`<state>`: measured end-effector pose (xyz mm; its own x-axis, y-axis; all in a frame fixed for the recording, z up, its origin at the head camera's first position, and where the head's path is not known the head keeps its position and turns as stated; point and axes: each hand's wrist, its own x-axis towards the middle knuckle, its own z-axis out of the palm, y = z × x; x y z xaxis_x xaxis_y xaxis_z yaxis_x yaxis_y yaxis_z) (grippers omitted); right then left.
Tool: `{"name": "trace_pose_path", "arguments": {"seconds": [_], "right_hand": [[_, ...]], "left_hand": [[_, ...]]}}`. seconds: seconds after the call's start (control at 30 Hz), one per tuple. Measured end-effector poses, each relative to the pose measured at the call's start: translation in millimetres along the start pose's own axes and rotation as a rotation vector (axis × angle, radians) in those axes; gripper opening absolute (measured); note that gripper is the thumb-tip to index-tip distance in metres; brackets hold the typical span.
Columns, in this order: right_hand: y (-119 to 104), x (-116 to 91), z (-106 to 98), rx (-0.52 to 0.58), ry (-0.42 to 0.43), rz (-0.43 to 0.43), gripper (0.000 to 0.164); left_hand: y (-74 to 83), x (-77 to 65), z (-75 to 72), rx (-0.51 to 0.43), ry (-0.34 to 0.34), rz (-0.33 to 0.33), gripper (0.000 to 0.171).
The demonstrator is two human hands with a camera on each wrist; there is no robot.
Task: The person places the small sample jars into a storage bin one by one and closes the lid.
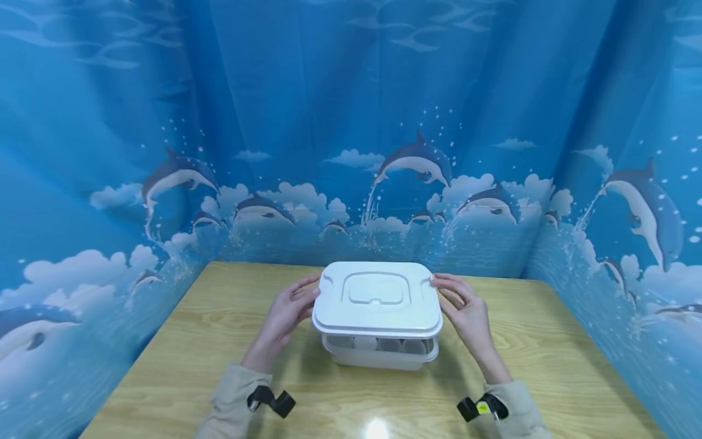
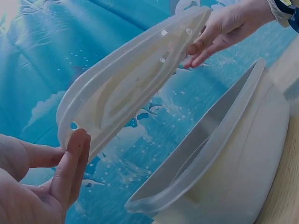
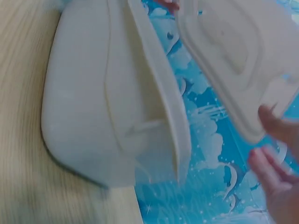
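A white plastic lid (image 1: 378, 314), with an oval raised pattern on top, is held above a translucent white box (image 1: 378, 361). My left hand (image 1: 287, 312) pinches the lid's left end between thumb and fingers. At the opposite end, my right hand (image 1: 468, 314) grips the lid's edge. Both wrist views show a clear gap between the lid (image 2: 133, 79) and the rim of the box (image 2: 224, 135). Through the front gap in the head view, several pale rounded things (image 1: 389, 345) show inside the box; the lid hides the rest of them.
The box stands on a light wooden table (image 1: 236, 311), towards its far side. Behind and at both sides hangs a blue curtain (image 1: 307, 122) printed with dolphins and clouds. Dark straps with small devices (image 1: 271, 399) sit on both wrists.
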<state>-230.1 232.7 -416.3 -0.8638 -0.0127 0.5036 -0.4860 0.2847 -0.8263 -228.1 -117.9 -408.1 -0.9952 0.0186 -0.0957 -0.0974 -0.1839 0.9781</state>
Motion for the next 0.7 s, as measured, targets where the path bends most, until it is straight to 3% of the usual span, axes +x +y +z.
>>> {"name": "trace_pose_path", "arguments": {"seconds": [0.07, 0.2, 0.3, 0.47, 0.7], "right_hand": [[-3.1, -0.4, -0.1, 0.000, 0.001, 0.100, 0.038], [-8.8, -2.2, -1.8, 0.101, -0.067, 0.336, 0.049], [-12.5, -4.3, -3.2, 0.168, -0.112, 0.465, 0.054], [-15.7, -7.9, -3.2, 0.088, -0.146, 0.504, 0.062], [-16.4, -11.8, 0.3, -0.059, -0.134, 0.499, 0.054]], "left_hand": [[-0.3, -0.2, 1.3, -0.014, 0.002, 0.008, 0.048], [-2.7, 0.3, 3.4, -0.004, 0.030, 0.019, 0.046], [-6.3, 1.3, 4.2, 0.022, 0.040, 0.039, 0.045], [-12.7, 2.9, 4.9, 0.120, 0.032, 0.048, 0.042], [-20.8, 6.2, 4.5, 0.260, 0.000, 0.066, 0.043]]}}
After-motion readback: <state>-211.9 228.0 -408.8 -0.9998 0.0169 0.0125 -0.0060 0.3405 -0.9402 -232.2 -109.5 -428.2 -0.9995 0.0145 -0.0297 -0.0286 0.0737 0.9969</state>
